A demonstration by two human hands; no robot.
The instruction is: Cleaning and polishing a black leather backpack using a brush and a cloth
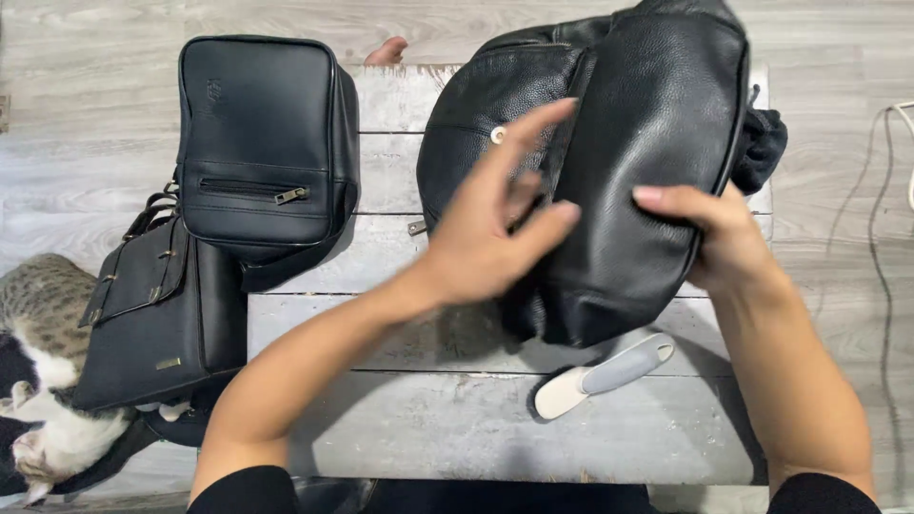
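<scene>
A large black leather bag (647, 124) lies on a whitewashed wooden table (457, 419). My right hand (714, 233) grips the bag's right side, thumb on the front and fingers curled behind its edge. My left hand (495, 224) hovers over the bag's left half with fingers spread, fingertips close to a seam and a small white button. Whether the left hand touches the leather is unclear. A white and grey handled tool (605, 374) lies on the table just below the bag.
A black zippered backpack (262, 143) sits at the table's left end. A smaller black satchel with brass fittings (157, 314) rests beside it on the floor. A tabby and white cat (38, 381) lies at lower left. A cable (881, 219) runs along the floor at right.
</scene>
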